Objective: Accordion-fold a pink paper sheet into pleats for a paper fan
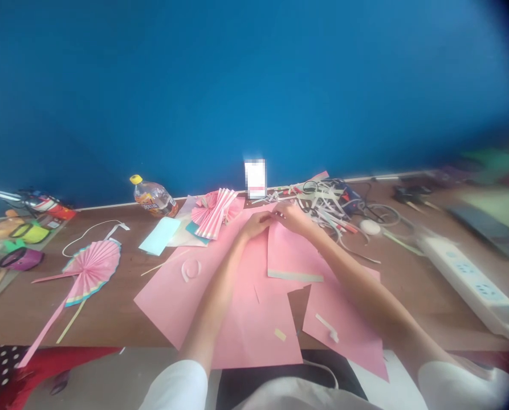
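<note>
My left hand (256, 224) and my right hand (290, 217) meet at the far edge of a pink paper piece (294, 253), which has a pale strip along its near edge. Fingers of both hands are bent and pinched together at its upper left corner; the exact fingertip contact is too small to see. Beneath lies a large pink sheet (245, 330), with another pink sheet (343, 336) under my right forearm. Just left of my hands rests a pleated pink paper piece (215, 216), beside a light blue paper (160, 236).
A finished-looking pink paper fan (94, 267) lies at left, near a plastic bottle (154, 196) with a yellow cap. Tangled paper strips (325, 205) pile up right of my hands. A white power strip (468, 279) and purple tape roll (21, 259) occupy the sides.
</note>
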